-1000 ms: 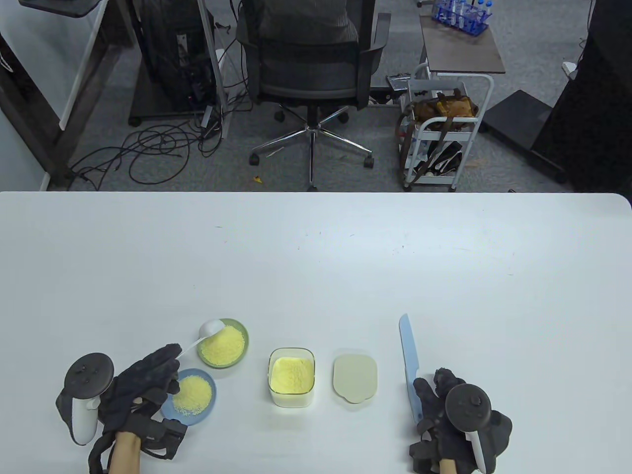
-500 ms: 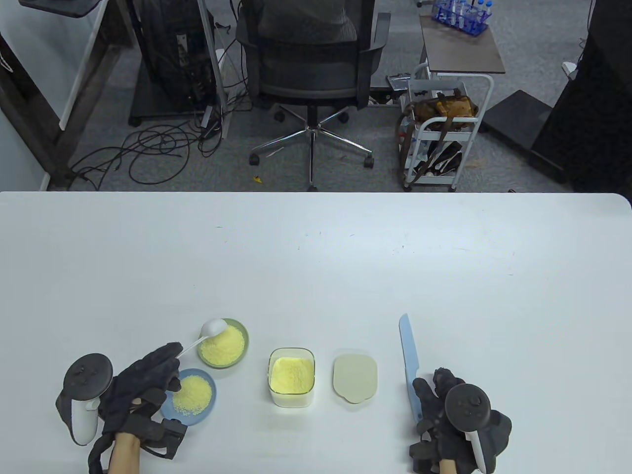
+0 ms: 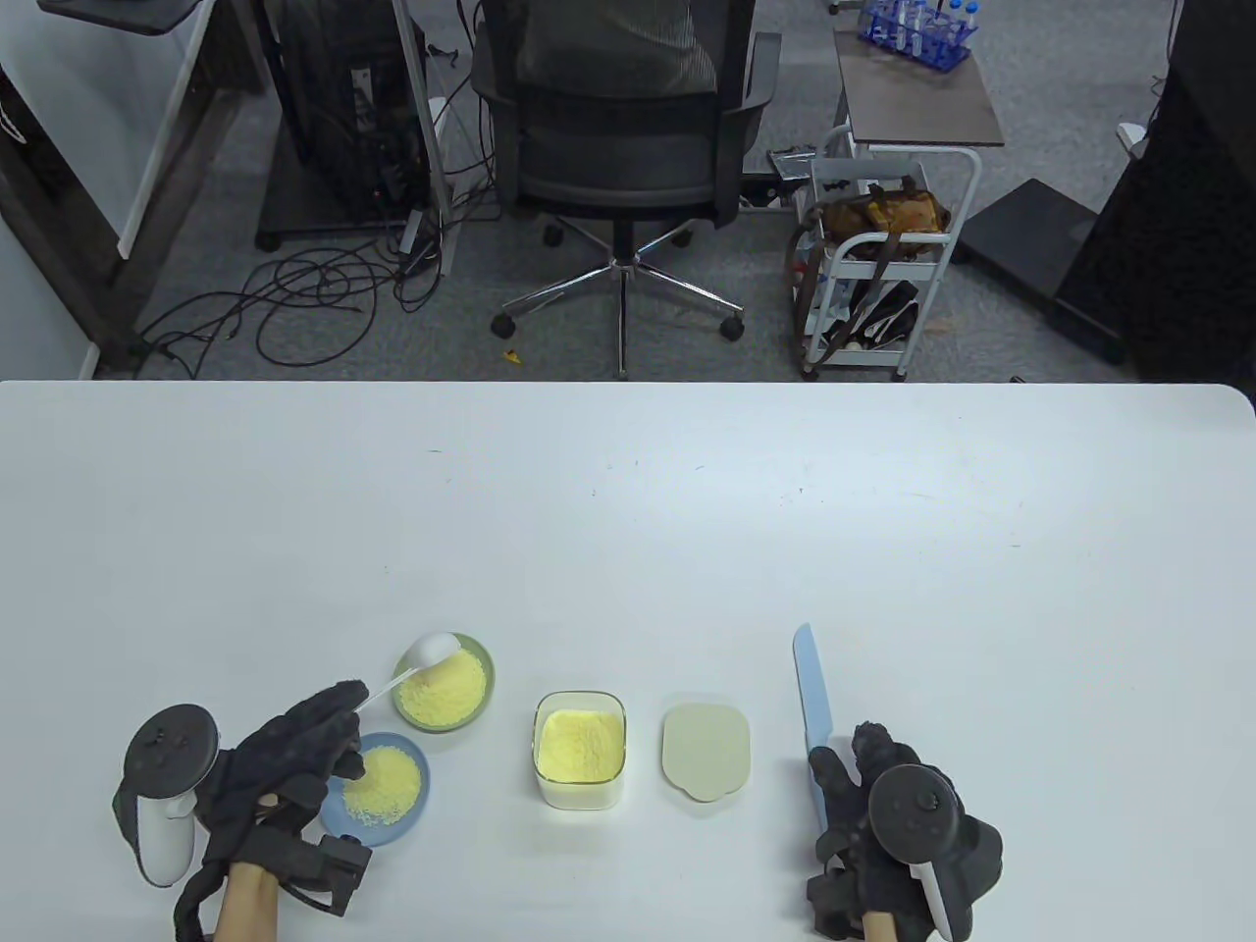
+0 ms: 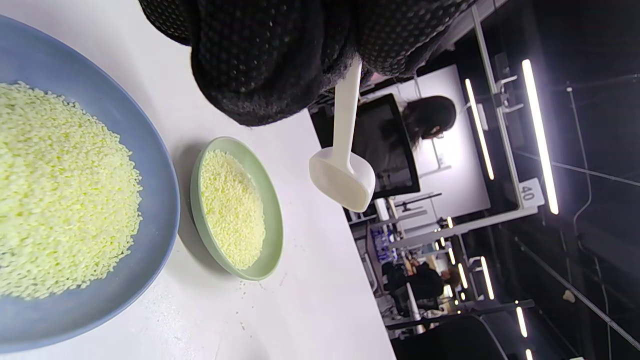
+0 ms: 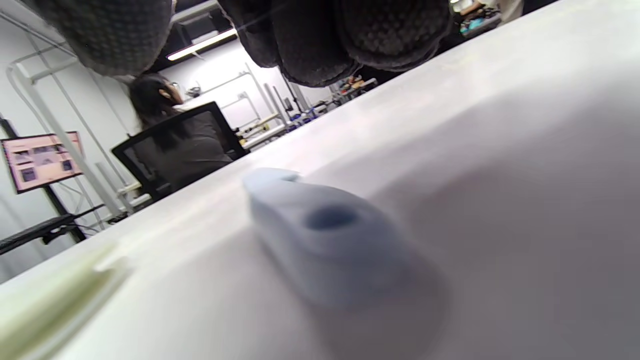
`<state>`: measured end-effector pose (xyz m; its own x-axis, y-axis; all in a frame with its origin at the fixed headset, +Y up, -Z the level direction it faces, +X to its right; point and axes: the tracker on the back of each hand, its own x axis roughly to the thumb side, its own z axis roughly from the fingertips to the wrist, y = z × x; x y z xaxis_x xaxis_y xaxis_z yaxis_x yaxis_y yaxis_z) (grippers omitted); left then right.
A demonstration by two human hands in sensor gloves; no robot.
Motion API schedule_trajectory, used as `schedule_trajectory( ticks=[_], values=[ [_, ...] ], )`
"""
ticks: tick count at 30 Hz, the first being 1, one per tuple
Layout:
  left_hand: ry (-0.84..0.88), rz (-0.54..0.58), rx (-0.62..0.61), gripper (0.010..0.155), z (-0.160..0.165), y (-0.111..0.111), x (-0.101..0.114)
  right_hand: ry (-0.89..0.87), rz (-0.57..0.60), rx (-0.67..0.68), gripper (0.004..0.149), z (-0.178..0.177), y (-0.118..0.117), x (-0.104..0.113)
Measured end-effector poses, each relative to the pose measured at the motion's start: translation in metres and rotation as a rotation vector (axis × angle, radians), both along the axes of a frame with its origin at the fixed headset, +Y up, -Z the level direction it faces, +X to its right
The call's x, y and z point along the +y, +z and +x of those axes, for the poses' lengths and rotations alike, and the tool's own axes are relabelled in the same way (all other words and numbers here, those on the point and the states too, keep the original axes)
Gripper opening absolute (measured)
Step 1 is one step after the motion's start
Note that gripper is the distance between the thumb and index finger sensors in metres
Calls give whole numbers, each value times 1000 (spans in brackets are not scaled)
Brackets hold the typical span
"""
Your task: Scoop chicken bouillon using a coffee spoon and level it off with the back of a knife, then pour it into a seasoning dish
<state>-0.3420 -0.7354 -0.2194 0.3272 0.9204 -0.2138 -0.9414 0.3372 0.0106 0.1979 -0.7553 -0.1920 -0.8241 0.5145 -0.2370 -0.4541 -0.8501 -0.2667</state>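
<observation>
– What does the left hand (image 3: pixel 285 765) hold?
– It pinches the white plastic coffee spoon (image 4: pixel 344 170) by its handle, bowl over the round green seasoning dish (image 3: pixel 444 682) of yellow bouillon granules (image 4: pixel 232 207); whether the bowl is empty shows only in the left wrist view.
– And the right hand (image 3: pixel 883 824)?
– It lies over the blurred pale-blue plastic knife (image 3: pixel 812 721) handle; I cannot tell whether it grips.
</observation>
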Motion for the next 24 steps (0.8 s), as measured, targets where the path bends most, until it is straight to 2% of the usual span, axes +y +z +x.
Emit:
schedule_trajectory(
  ticks=[3,4,8,10,13,15,18,24],
  values=[
    [11,0,-6,48,1,0,0,-18,46,84,68,-18,-2,16],
    [14,0,-7,48,1,0,0,-27,56,149,73,-30,-3,24],
    [21,4,-15,48,1,0,0,-58,39,332,87,-70,-5,41],
    [30,6,-21,48,1,0,0,-93,-38,510,94,-104,-10,42],
    [38,6,-29,48,2,0,0,-85,-136,633,97,-135,-17,35],
    [43,8,-32,48,2,0,0,-36,-171,660,98,-155,-20,29],
    [55,11,-33,48,2,0,0,-53,-128,668,98,-173,-21,25],
    [111,24,-19,48,-3,1,0,-9,-154,655,98,-184,-25,21]
  ],
)
